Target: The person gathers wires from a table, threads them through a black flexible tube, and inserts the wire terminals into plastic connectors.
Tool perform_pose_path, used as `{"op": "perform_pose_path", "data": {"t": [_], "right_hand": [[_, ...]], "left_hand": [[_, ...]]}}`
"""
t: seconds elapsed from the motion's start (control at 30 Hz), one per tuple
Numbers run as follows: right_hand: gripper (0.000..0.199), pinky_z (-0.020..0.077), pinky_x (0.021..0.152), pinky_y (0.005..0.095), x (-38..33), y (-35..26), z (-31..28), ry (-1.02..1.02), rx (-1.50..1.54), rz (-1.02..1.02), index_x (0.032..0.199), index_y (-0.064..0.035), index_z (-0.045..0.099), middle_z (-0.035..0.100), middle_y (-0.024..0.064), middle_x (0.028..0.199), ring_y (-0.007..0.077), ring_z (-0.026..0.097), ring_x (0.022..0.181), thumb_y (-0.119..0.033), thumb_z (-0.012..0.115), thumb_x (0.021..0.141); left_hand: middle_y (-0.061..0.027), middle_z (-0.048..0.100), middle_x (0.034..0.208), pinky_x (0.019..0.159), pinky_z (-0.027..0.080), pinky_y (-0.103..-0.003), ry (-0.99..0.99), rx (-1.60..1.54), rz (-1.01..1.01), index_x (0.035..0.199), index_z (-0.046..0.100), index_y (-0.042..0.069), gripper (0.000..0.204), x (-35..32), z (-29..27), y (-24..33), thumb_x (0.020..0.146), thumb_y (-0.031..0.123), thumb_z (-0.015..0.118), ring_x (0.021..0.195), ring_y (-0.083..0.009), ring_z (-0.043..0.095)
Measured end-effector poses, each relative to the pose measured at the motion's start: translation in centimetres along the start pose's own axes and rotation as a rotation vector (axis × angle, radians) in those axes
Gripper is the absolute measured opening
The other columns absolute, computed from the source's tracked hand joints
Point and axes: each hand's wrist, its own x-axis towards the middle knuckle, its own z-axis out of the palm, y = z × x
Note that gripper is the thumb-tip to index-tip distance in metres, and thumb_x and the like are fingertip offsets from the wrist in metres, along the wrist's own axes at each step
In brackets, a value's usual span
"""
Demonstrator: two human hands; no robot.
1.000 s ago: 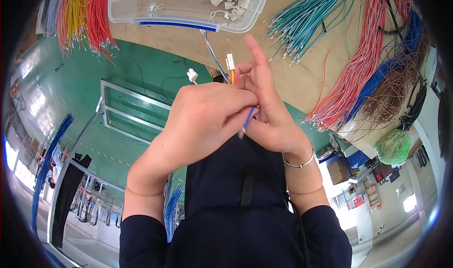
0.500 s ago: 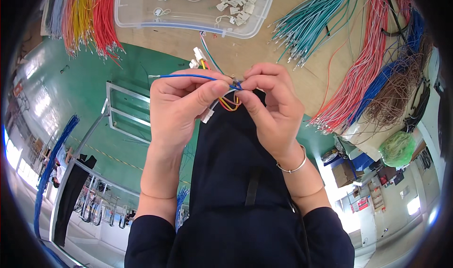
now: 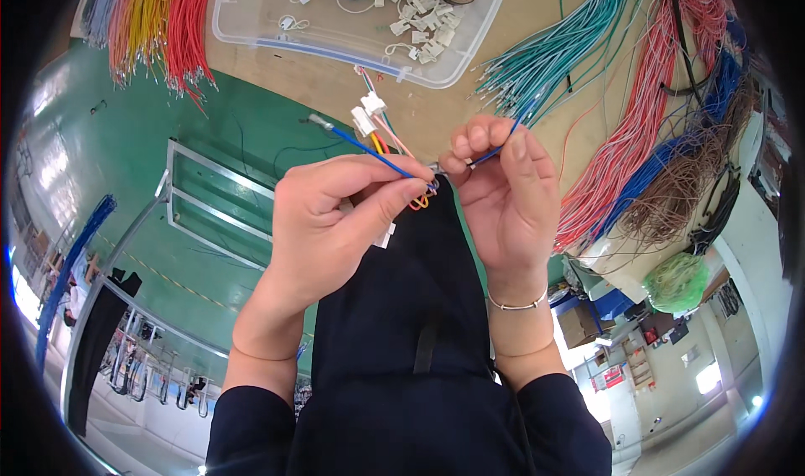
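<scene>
The blue wire lies between the two hands, held up in front of the chest. Its long axis goes from upper left to lower right: the bare metal tip points to the upper left, and the wire then passes through the left hand toward the right hand. Both hands are closed on it — the left thumb and forefinger pinch it at the middle, the right fingertips pinch its other part, just beside. Behind the wire stand small white connectors with orange and pink leads. Further away, on the surface, there is a clear plastic tray and bundles of coloured wires.
</scene>
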Motion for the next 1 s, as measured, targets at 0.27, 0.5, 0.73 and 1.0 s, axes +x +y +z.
{"op": "perform_pose_path", "data": {"t": [0.27,0.5,0.73,1.0], "right_hand": [[0.011,0.0392,0.081,0.0272,0.0,0.0,2.0,-0.18,-0.467,-0.013,0.09,0.0032,0.049,0.054,0.0116,0.093,0.0153,0.051,0.088,-0.004,0.05,0.082],[0.014,0.0377,0.061,0.0199,0.6,-0.7,1.5,-0.016,-0.532,-0.005,0.087,0.0017,0.05,0.053,0.0046,0.076,0.0088,0.047,0.067,-0.008,0.055,0.079],[0.011,0.0386,0.058,0.0172,0.0,-0.3,1.2,0.016,-0.778,-0.121,0.084,0.0033,0.058,0.055,0.0033,0.076,0.0072,0.05,0.066,0.003,0.059,0.073],[0.01,0.0296,0.047,0.0156,-0.3,0.4,1.9,0.029,-1.043,-0.196,0.077,-0.0009,0.062,0.052,0.0,0.068,0.0025,0.04,0.055,0.002,0.064,0.068]], "left_hand": [[-0.0056,0.058,0.064,0.051,0.04,-0.02,-0.171,0.076,-0.109,0.082,0.059,-0.003,0.01,0.5,0.5,0.9,0.075,0.004,0.058,0.056,-0.0048,0.048],[-0.0048,0.056,0.079,0.061,0.045,-0.021,-0.12,-0.307,-0.256,0.085,0.056,-0.003,0.01,0.6,-0.7,0.1,0.075,-0.001,0.055,0.072,-0.0091,0.054],[-0.0067,0.056,0.081,0.065,0.047,-0.023,0.252,-0.356,-0.127,0.09,0.058,-0.003,0.015,0.5,-1.5,-0.3,0.075,0.0,0.057,0.068,-0.0117,0.055],[-0.0141,0.058,0.084,0.062,0.047,-0.024,0.052,-0.69,-0.328,0.096,0.054,-0.006,0.021,0.5,-2.3,-0.5,0.08,0.007,0.052,0.066,-0.0149,0.056]]}}
